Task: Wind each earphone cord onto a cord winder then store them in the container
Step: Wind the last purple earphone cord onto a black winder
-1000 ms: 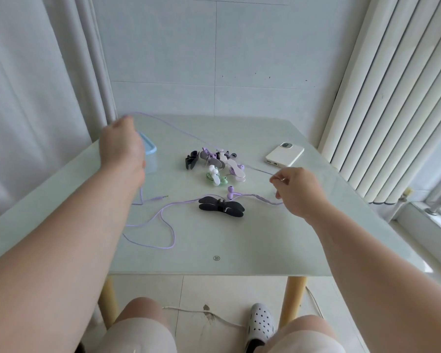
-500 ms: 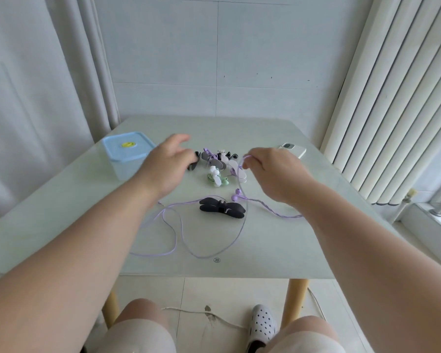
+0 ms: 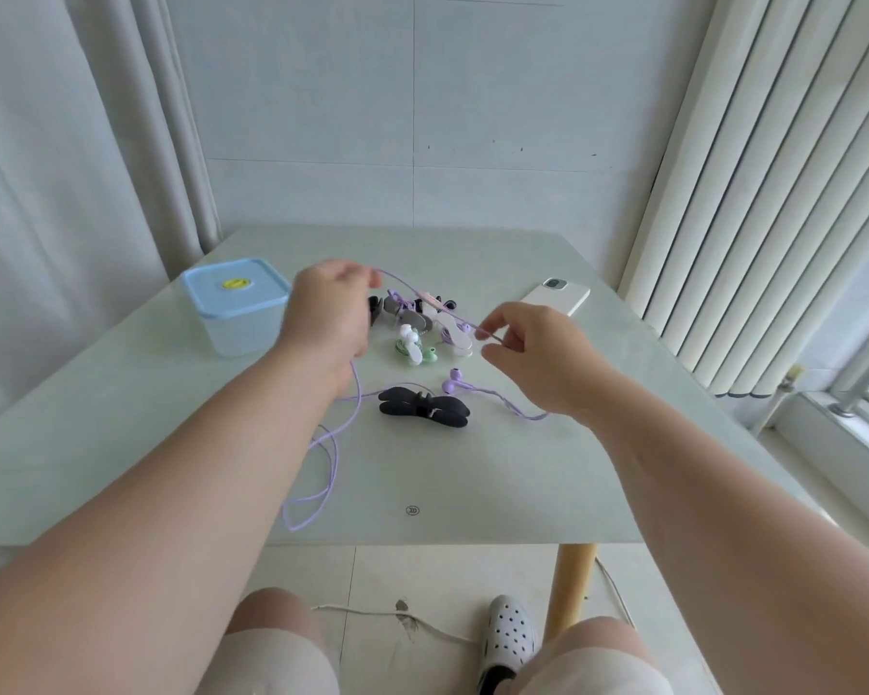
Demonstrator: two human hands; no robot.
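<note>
- The lilac earphone cord (image 3: 358,398) is thin and glossy; one stretch runs taut in the air between both hands.
- The left hand (image 3: 329,318) has its fingers curled, gripping the cord above the desk (image 3: 472,474).
- The right hand (image 3: 538,353) pinches the cord between thumb and fingertips (the other fingers are loosely bent).
- From the left hand the cord drops and lies in loose loops near the desk's front edge.
- Its lilac earbuds (image 3: 452,381) lie just beside the black cord winder (image 3: 422,406).
- The blue-lidded container (image 3: 237,303) stands closed at the left.
</note>
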